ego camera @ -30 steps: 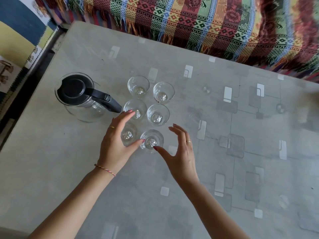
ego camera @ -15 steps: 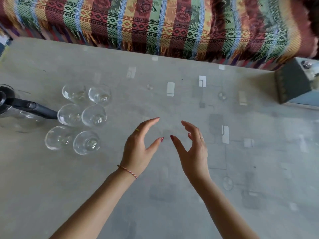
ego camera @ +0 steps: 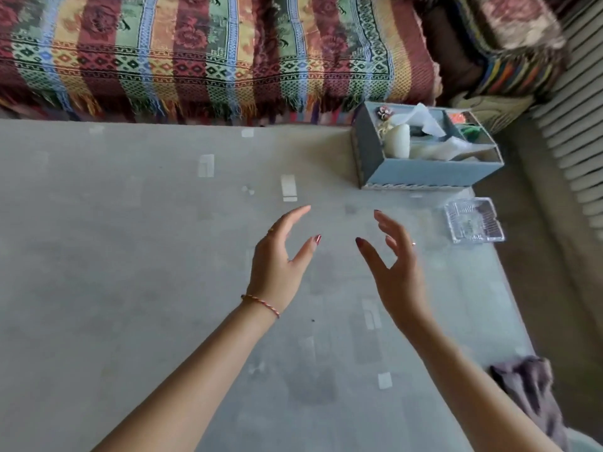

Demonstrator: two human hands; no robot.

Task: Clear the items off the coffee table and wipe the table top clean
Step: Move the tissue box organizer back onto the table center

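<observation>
Clearing step. Left hand and right hand hover over table, fingers spread, holding nothing. Blue box and glass dish ahead-right of right hand. Next: probably reach there, grasp one.

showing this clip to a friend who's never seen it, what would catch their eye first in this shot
Most likely the two bare hands: the left hand and right hand hover open, facing each other, above the middle of the grey coffee table, holding nothing. Next comes the bright striped woven blanket along the table's far edge. At the far right corner sits a blue organizer box with tissue poking out, and a clear glass ashtray lies just in front of it.
</observation>
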